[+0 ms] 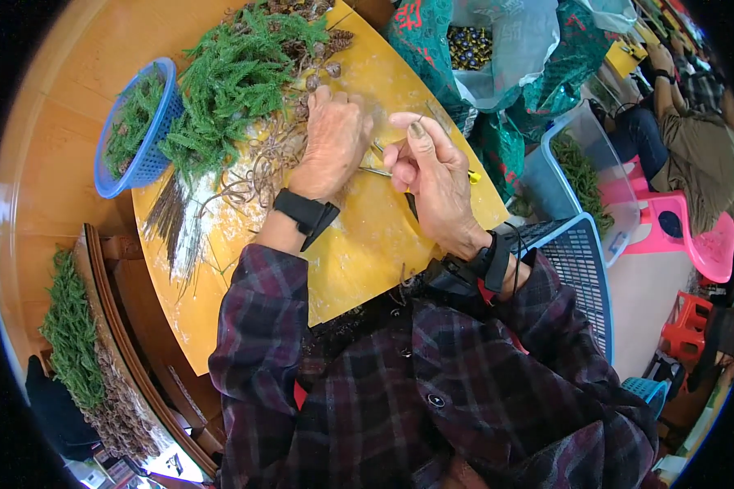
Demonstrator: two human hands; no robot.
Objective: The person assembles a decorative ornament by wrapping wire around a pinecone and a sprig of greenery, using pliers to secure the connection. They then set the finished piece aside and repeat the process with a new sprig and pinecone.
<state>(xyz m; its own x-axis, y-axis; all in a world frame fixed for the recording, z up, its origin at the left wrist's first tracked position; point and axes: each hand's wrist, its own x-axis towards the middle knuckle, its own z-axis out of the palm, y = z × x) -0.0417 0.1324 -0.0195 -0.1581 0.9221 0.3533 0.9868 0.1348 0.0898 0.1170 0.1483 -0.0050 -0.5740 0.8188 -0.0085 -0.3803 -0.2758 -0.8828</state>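
Observation:
My left hand (332, 140) is closed over the yellow tabletop, its curled fingers beside small brown pine cones (311, 81); what they hold is hidden. To its right, my right hand (440, 183) pinches a thin dark strand, perhaps wire, between thumb and forefinger. A metal-tipped tool with a yellow handle (474, 177) shows under or in that hand; I cannot tell whether it is gripped. Left of my left hand lie curly brown stems (257, 167) and a heap of green artificial fir sprigs (235, 81).
A blue basket (170, 102) with greenery stands at the table's left edge. Dark thin sticks (169, 216) lie near it. Beyond the right edge are a green-and-white bag (497, 90) of small dark-and-gold pieces, blue crates (575, 244), a pink stool (669, 216) and another person (693, 155).

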